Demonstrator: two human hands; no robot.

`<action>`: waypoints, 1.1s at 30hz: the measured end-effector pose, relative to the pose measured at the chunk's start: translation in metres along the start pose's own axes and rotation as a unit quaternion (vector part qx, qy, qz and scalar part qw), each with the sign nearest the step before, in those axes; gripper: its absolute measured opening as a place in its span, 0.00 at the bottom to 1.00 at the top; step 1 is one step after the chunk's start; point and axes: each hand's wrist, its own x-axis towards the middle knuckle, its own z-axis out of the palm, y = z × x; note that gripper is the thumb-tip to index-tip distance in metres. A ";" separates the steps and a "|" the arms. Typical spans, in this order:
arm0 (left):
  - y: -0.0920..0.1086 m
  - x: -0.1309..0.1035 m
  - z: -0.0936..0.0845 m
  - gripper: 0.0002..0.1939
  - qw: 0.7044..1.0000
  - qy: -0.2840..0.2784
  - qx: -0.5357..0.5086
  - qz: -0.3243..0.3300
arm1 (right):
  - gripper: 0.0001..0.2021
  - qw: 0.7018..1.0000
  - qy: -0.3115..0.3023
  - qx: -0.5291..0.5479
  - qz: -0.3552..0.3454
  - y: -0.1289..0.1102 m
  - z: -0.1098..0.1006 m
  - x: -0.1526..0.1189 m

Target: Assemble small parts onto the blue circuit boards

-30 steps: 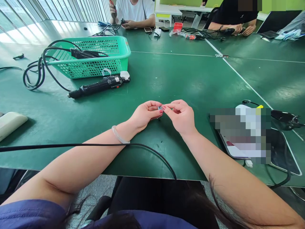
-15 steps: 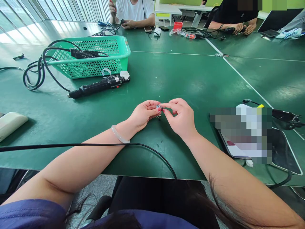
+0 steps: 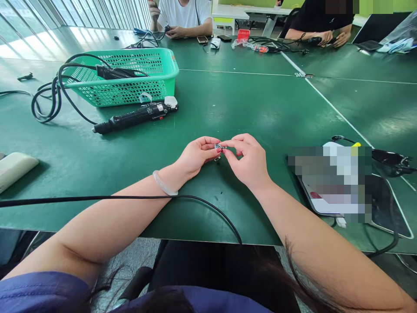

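Between my two hands is a small silvery metal part [image 3: 220,147], too small for me to tell its kind. My left hand [image 3: 197,155] pinches its left end between thumb and fingers, with a pale bangle [image 3: 164,184] on the wrist. From the other side my right hand [image 3: 248,158] closes thumb and forefinger on its right end. Just below the fingertips a tiny rectangular metal piece [image 3: 217,159] shows against the green table [image 3: 202,108]; I cannot tell whether it lies there or hangs from the part.
A black electric screwdriver [image 3: 137,116] lies before a green basket [image 3: 169,82] holding a corded black tool. A black cable [image 3: 107,198] crosses over my left forearm. On the right are a blurred stack [image 3: 335,187] and a dark tablet-like device [image 3: 391,208]. Two people sit across the table.
The metal part has turned slightly between my fingertips, so more of its silvery side shows. My hands stay in nearly the same place.
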 end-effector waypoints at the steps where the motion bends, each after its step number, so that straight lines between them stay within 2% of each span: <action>1: 0.000 0.000 0.000 0.11 1.000 0.000 0.002 -0.001 | 0.09 1.000 -0.002 0.000 -0.004 0.000 0.000 0.000; 8: 0.001 -0.001 0.000 0.11 1.000 0.003 0.003 0.000 | 0.10 1.000 -0.001 -0.018 -0.006 0.002 -0.001 0.000; 16: -0.001 0.000 -0.001 0.12 1.000 -0.012 0.020 0.010 | 0.10 0.999 -0.048 -0.013 -0.015 0.000 -0.002 0.000; 22: 0.000 -0.001 0.000 0.14 0.999 -0.011 0.028 0.011 | 0.11 0.998 -0.059 -0.019 -0.018 0.000 -0.003 -0.001; 28: 0.001 0.001 -0.001 0.13 1.000 0.023 0.000 0.017 | 0.10 0.999 -0.038 -0.014 0.001 0.003 -0.006 0.002; 31: 0.002 0.003 -0.003 0.14 0.998 0.059 -0.013 0.024 | 0.02 0.995 -0.095 -0.020 0.038 0.008 -0.005 0.002; 33: 0.001 0.004 -0.003 0.14 0.997 0.069 -0.018 0.024 | 0.04 0.985 -0.161 -0.028 0.056 0.011 -0.002 0.001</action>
